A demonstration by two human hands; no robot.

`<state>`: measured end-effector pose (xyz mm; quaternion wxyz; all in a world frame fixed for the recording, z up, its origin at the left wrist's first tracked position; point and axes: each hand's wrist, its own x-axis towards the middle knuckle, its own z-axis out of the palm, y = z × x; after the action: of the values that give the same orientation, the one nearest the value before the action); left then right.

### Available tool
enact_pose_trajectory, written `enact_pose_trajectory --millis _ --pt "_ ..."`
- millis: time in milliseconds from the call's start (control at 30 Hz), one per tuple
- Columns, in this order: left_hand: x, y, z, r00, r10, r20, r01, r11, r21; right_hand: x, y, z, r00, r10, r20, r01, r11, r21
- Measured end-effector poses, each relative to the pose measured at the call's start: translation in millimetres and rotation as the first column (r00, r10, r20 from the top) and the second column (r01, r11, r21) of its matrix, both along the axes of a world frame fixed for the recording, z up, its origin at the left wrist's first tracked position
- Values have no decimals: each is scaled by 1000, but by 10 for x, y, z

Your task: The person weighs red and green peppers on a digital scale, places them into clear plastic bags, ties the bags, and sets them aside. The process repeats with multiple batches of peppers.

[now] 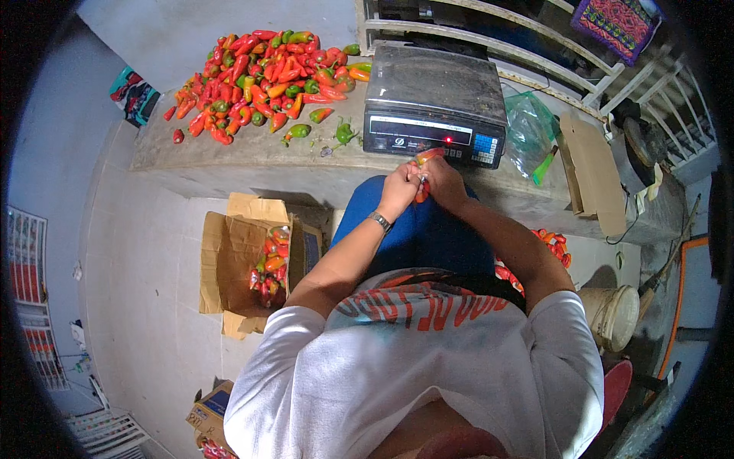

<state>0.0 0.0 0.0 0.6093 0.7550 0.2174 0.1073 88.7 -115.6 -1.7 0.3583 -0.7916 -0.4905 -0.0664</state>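
Both hands meet above my blue-clad lap, just in front of a black scale. My right hand is closed round an orange-red pepper, whose end sticks out toward the scale. Fingers of my left hand are pinched against the right ones, with a small whitish bit between them that is too small to name. More red pepper shows below the fingertips. Left of the scale, a big heap of red, orange and green peppers covers the concrete ledge.
An open cardboard box with peppers stands on the floor at my left. Red peppers lie by my right side. A clear plastic bag and a flattened carton rest right of the scale. A pale bucket lies at the right.
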Motion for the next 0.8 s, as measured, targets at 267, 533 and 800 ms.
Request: enact_pose_trajectory --millis 267,533,800 --pt "27 -38 353 997 -68 -43 68 998 16 71 -17 -7 999 28 -30 -26 997 67" --pt "33 175 -35 1000 -15 -5 8 775 -632 -7 66 92 977 41 -209 -38 999 18" --pt "28 219 -106 988 -104 -114 8 772 -636 -12 99 48 984 12 -178 -16 1000 -16"
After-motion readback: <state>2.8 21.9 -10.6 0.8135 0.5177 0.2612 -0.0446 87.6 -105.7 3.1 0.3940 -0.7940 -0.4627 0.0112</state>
